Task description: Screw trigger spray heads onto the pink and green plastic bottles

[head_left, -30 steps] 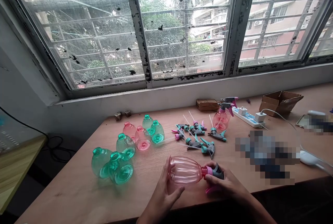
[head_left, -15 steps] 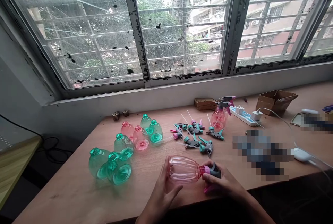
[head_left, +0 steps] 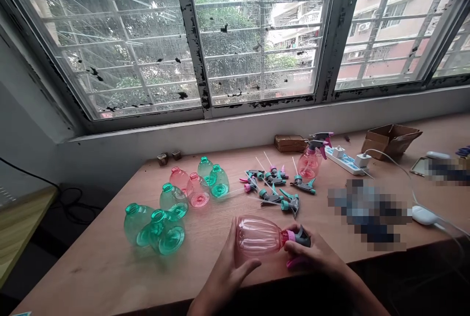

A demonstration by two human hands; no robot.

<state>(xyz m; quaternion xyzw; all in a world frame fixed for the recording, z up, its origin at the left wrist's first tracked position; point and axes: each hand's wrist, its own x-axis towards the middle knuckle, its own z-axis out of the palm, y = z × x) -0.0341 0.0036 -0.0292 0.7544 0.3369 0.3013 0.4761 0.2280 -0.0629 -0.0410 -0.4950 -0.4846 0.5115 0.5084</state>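
A pink see-through spray bottle [head_left: 259, 235] lies sideways between my two hands, above the front part of the table. My left hand [head_left: 235, 262] cups its base, fingers behind and thumb spread away in front. Around the pink collar and dark grey trigger head, my right hand [head_left: 312, 252] is closed, with the thumb against the collar. The pink trigger [head_left: 296, 262] points down toward me. Loose spray heads [head_left: 270, 197] with teal or pink collars and thin tubes lie beyond the bottle. To the left stand green bottles [head_left: 167, 235] and pink bottles [head_left: 198, 191] without heads.
Pink spray bottles with heads [head_left: 309, 164] stand at the back, beside a white power strip [head_left: 347, 161]. An open cardboard box [head_left: 389, 140], a blurred-out patch [head_left: 370, 213] and a white corded device [head_left: 424, 215] are on the right. The table [head_left: 91, 277] meets the window wall.
The view has shifted slightly. The bottle stays between both hands in nearly the same pose, with only a slight shift of the fingers.
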